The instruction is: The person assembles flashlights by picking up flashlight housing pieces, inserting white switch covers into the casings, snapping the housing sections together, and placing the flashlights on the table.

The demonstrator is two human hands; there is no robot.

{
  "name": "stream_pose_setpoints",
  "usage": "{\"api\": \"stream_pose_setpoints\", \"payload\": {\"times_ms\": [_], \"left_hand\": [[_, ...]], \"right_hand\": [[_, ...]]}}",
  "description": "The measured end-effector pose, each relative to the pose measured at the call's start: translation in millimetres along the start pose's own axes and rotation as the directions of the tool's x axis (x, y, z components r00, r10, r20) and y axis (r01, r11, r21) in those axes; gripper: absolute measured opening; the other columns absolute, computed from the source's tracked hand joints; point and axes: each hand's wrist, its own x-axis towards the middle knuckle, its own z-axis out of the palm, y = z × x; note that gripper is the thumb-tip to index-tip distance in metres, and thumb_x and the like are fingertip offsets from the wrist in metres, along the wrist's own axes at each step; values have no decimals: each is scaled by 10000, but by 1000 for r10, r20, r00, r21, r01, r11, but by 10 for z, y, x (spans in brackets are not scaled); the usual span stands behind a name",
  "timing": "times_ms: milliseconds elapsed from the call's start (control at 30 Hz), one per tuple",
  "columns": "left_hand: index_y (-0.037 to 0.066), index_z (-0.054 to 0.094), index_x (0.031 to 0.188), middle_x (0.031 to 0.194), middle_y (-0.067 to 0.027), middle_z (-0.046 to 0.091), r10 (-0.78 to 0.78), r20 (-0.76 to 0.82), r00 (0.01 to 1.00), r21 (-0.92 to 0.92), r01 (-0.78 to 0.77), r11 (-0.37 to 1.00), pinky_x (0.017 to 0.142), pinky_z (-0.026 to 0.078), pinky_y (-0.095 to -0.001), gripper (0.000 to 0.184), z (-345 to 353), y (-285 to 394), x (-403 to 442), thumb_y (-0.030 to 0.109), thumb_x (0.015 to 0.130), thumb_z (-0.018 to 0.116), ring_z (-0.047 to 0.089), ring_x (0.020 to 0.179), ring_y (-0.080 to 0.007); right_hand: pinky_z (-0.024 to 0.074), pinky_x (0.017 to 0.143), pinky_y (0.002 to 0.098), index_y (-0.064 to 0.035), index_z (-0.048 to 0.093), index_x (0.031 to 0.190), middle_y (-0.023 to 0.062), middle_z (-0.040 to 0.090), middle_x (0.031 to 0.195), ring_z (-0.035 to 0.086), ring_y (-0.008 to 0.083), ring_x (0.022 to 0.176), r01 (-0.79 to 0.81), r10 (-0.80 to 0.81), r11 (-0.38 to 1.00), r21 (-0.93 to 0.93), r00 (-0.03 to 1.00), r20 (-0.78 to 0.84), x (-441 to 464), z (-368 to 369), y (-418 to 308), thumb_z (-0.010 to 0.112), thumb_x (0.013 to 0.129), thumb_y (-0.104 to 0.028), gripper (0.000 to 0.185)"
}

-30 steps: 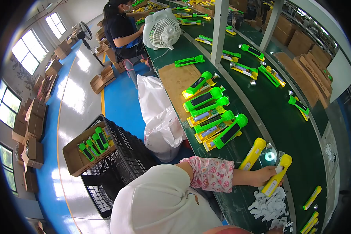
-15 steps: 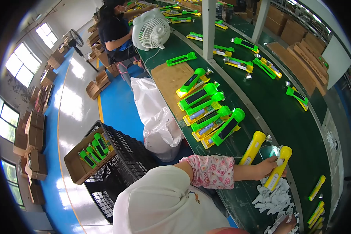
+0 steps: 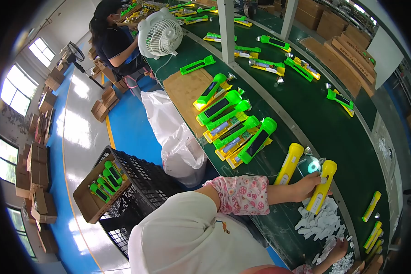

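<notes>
My left hand [image 3: 308, 186] is closed around a yellow flashlight body [image 3: 323, 185], which it holds tilted above the bench. Beside that hand lies another yellow flashlight body [image 3: 289, 164], with a clear round lens part [image 3: 311, 165] between the two. Below is a loose pile of small white plastic pieces [image 3: 322, 220]. At the lower edge of the pile, my right hand [image 3: 338, 250] has its fingers drawn together among the pieces; whatever is between them is too small to make out.
Several green-and-yellow flashlights [image 3: 223, 109] lie in a row on the green bench [image 3: 278, 123]. More yellow bodies [image 3: 372, 206] sit at right. A white fan [image 3: 162, 35], a co-worker [image 3: 114, 43], a white bag [image 3: 178, 141] and a black crate [image 3: 146, 182] are to the left.
The view has shifted slightly, moving the scene left. My left hand still holds the yellow body. My right hand has come up into fuller view at the white pieces.
</notes>
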Motion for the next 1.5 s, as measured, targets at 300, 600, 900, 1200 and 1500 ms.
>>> {"api": "stream_pose_setpoints", "payload": {"times_ms": [300,600,900,1200,1500], "left_hand": [[13,340,1372,1311,-196,519,29,78,996,183,-43,982,981,502,-548,417,185,-5,-79,150,993,449,563,1209,-309],[-14,245,1367,1221,-153,504,101,152,983,551,-169,817,917,496,-346,459,116,-38,-105,174,992,431,574,1105,-223],[-9,291,1323,1141,-123,531,253,208,945,639,-327,696,802,522,-300,384,50,-151,-64,182,1027,445,596,968,-155],[5,327,1343,1151,-118,523,342,115,933,638,-333,695,894,463,-321,423,152,13,-129,237,1025,482,526,1079,-167],[8,288,1379,1155,-129,557,343,141,929,713,-335,616,869,499,-315,511,360,420,-162,329,1033,483,590,1041,-223]], "right_hand": [[417,592,195,-55,623,835,-50,568,742,516,30,674,24,-260,618,786,950,176,-56,-175,-1781,785,767,35,198],[537,726,243,20,664,933,74,645,904,638,120,811,119,-500,474,873,852,156,-35,76,-2825,681,858,58,86],[528,683,241,-36,583,1090,55,565,1011,609,122,835,278,-478,532,800,878,13,-36,298,-2859,725,828,-2,300],[465,918,318,-20,380,1373,116,555,1201,554,185,1081,40,-471,430,902,862,187,-70,505,-2971,571,939,-30,474],[447,983,330,-16,241,1518,147,539,1288,558,199,1158,-48,-610,476,878,702,368,-306,219,-2952,626,926,-101,712]]}}
